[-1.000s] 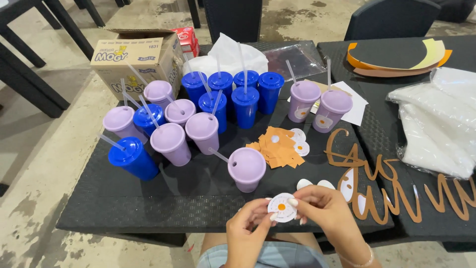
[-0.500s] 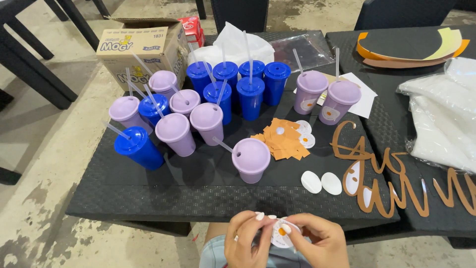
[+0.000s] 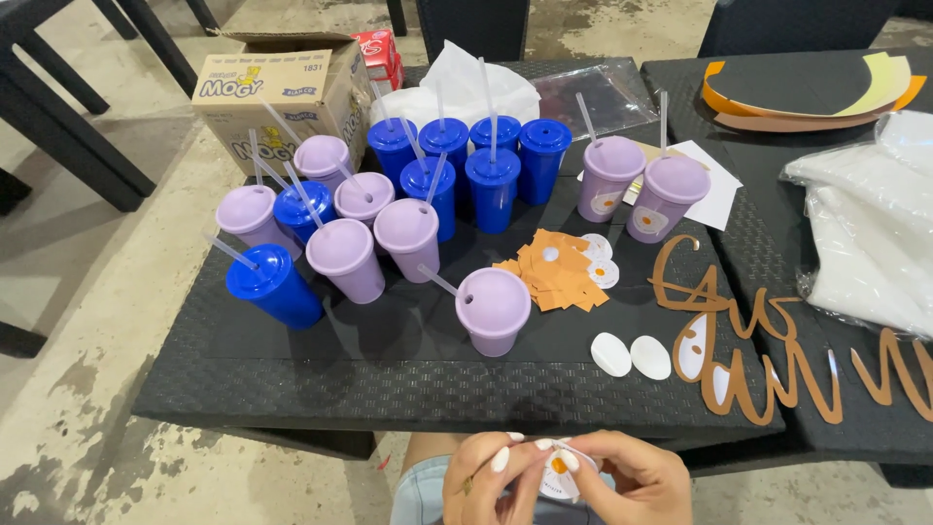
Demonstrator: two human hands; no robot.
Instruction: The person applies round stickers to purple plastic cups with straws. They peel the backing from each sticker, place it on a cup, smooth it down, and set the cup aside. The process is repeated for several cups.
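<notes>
A small round white sticker (image 3: 558, 471) with an orange spot is sitting low in the view, below the near edge of the table (image 3: 389, 374) and over the person's lap; both hands are closing together on it. The left hand (image 3: 491, 478) is pinching it from one side, the right hand (image 3: 622, 479) from the other, and the long pale nails are meeting at its top rim — it looks like a backing is being picked at, though the layers are too small to tell apart.

To do this well, I judge, the nails should be working at the very rim while the other fingers are bracing the disc flat; pulling slowly would be keeping the thin paper from creasing or tearing.

Nearest on the table is a lilac cup (image 3: 494, 309) with lid and straw, standing apart from the rest; just beside it a heap of orange squares (image 3: 554, 272) is lying, and two white ovals (image 3: 630, 356) are resting near the table's front edge. Behind, blue cups (image 3: 491, 185) and more lilac ones are crowding together, straws leaning every way — a reaching sleeve could be catching them. The copper lettering (image 3: 739, 340) is sprawling to the right; the open room lies in the dark strip in front of the cups.
</notes>
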